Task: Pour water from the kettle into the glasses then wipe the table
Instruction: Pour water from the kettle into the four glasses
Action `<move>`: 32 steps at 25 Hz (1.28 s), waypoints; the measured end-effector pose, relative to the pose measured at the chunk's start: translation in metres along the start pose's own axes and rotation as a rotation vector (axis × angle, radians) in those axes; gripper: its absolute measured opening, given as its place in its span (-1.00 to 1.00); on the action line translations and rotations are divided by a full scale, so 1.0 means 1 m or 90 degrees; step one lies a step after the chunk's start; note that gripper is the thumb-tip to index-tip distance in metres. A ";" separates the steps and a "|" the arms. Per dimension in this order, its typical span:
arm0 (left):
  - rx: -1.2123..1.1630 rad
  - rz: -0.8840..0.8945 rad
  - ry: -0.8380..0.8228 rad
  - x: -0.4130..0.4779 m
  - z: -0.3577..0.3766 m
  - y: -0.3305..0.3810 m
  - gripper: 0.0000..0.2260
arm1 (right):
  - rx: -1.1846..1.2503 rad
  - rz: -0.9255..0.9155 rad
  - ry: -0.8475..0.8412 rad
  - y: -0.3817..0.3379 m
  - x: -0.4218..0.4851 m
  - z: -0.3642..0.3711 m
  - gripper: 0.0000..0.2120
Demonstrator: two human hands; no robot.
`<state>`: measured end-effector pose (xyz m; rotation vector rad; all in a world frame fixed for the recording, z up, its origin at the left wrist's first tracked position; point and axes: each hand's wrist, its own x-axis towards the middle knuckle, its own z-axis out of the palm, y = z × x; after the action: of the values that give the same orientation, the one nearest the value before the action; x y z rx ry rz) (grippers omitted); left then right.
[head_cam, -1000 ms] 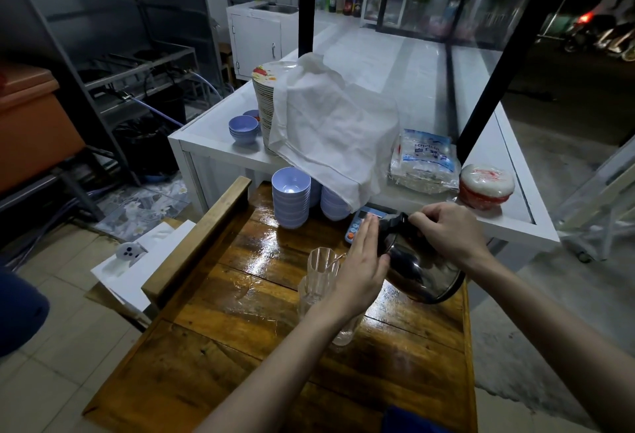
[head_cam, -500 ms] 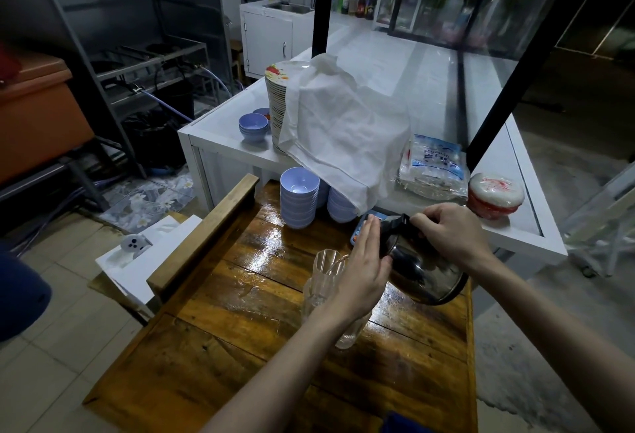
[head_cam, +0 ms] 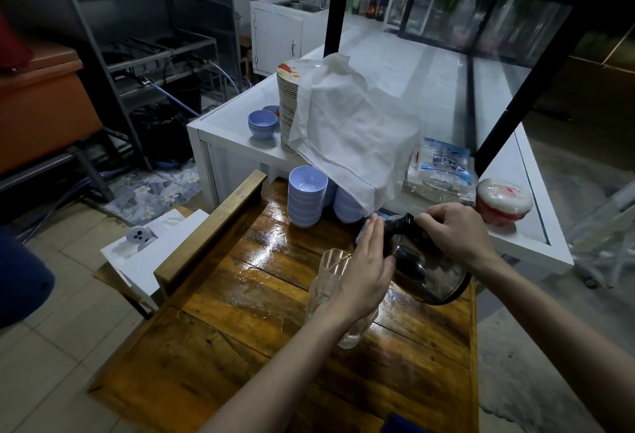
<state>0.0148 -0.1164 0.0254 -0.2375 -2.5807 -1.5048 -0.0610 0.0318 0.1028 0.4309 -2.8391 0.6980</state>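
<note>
Right hand (head_cam: 453, 231) grips tilted kettle (head_cam: 426, 267) handle, left hand (head_cam: 366, 271) flat, open against its lid; pour slowly into glass (head_cam: 328, 271).

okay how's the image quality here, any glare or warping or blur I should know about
Head view: glare streaks the wet glossy wooden table near the stacked lavender plastic bowls; the shiny dark metal kettle mirrors its surroundings; the clear glasses are hard to separate; wide-angle bending slants the black metal frame; the background is dim and soft.
</note>
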 end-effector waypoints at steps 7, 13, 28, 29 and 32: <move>-0.009 -0.006 0.001 0.000 -0.003 -0.001 -0.44 | -0.008 -0.012 0.003 -0.005 0.002 0.002 -0.71; -0.012 -0.001 0.005 0.001 -0.004 -0.002 -0.44 | -0.018 -0.018 0.001 -0.010 0.003 0.001 -0.73; -0.031 -0.023 -0.004 -0.001 -0.003 -0.005 -0.43 | -0.041 -0.025 -0.003 -0.010 0.007 0.002 -0.63; -0.032 -0.023 -0.004 -0.001 -0.002 -0.005 -0.43 | -0.046 -0.026 -0.004 -0.010 0.007 0.002 -0.65; -0.036 -0.028 -0.008 -0.001 0.000 -0.004 -0.42 | -0.051 -0.036 -0.008 -0.011 0.007 0.001 -0.69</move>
<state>0.0151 -0.1188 0.0217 -0.1981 -2.5709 -1.5979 -0.0645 0.0201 0.1082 0.5026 -2.8416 0.5715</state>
